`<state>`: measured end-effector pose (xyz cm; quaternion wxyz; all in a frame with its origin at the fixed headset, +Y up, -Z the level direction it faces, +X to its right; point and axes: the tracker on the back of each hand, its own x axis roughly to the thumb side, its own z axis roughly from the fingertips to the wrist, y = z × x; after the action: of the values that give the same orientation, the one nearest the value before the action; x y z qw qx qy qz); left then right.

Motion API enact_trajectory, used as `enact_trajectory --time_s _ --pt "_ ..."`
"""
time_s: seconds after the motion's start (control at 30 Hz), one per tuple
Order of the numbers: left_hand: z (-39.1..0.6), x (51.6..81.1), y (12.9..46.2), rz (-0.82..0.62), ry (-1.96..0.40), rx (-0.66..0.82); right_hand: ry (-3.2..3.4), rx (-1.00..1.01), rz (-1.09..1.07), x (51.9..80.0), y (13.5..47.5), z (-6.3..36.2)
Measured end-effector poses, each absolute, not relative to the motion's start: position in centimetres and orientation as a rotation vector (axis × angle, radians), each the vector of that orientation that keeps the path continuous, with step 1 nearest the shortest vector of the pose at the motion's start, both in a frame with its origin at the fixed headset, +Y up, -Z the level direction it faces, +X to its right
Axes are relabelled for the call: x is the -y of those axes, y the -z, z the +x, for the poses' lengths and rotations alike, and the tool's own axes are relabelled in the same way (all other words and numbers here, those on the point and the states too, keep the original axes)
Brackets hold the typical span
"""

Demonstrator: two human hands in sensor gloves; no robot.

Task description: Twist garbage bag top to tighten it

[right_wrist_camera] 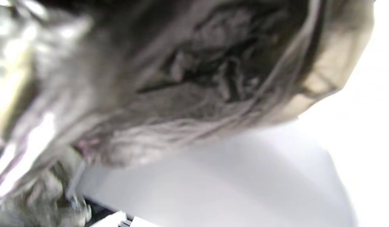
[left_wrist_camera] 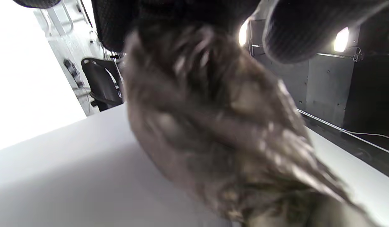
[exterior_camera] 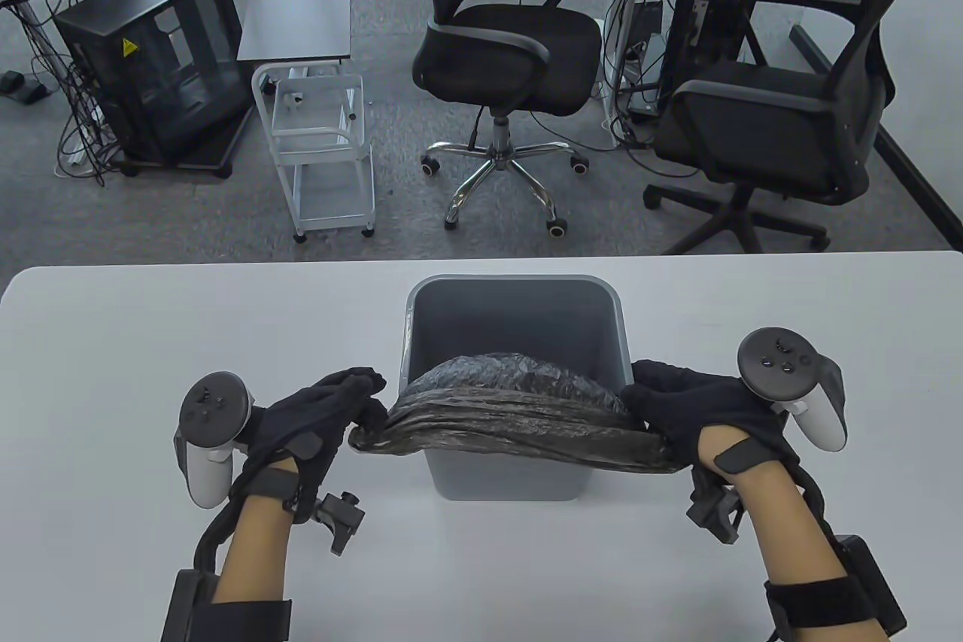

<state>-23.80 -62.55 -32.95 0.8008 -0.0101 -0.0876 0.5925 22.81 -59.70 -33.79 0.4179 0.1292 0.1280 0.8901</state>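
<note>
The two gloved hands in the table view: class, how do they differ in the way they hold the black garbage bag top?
The left hand pinches a narrow gathered end of the black plastic garbage bag; the right hand grips a broader, flatter stretch. The left hand's end sticks out past the grey plastic bin; the right hand's end is covered by the glove. Both hold the bag top taut across the bin's near rim.

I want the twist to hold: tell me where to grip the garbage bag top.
Grip the garbage bag top at its two bunched ends, one from each side, as the left hand and right hand do: it is stretched flat across the bin.
</note>
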Motion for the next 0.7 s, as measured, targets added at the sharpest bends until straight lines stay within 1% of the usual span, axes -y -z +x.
enact_trajectory --time_s 0.1,0.17,0.27,0.33,0.4,0.5,0.57,0.63,0.7 --pt "-23.2 62.3 32.8 -0.062 -1.105 0.187 -2.274 -0.376 0.318 60.2 33.2 22.3" --pt "-22.9 62.3 32.6 -0.071 -1.035 0.174 -2.320 -0.422 0.324 60.5 32.8 21.9" --pt "-22.8 62.8 32.1 -0.057 -0.992 0.093 -2.391 -0.484 0.325 61.1 32.3 21.4" --pt "-22.7 63.5 31.9 -0.138 -0.995 0.100 -2.412 -0.463 0.318 61.4 32.1 21.2" --pt "-22.5 63.9 31.8 -0.167 -1.044 0.109 -2.411 -0.444 0.315 61.7 31.9 21.1" --pt "-22.3 63.9 31.9 -0.208 -0.995 0.139 -2.394 -0.374 0.326 61.9 31.6 21.1" --pt "-22.3 63.8 31.9 -0.206 -0.995 0.154 -2.356 -0.328 0.376 61.9 31.5 21.0" --pt "-22.1 63.6 31.9 -0.186 -1.018 0.187 -2.314 -0.234 0.398 61.6 31.3 20.9" --pt "-21.9 63.3 31.8 -0.157 -1.015 0.192 -2.329 -0.213 0.413 61.2 31.0 20.9"
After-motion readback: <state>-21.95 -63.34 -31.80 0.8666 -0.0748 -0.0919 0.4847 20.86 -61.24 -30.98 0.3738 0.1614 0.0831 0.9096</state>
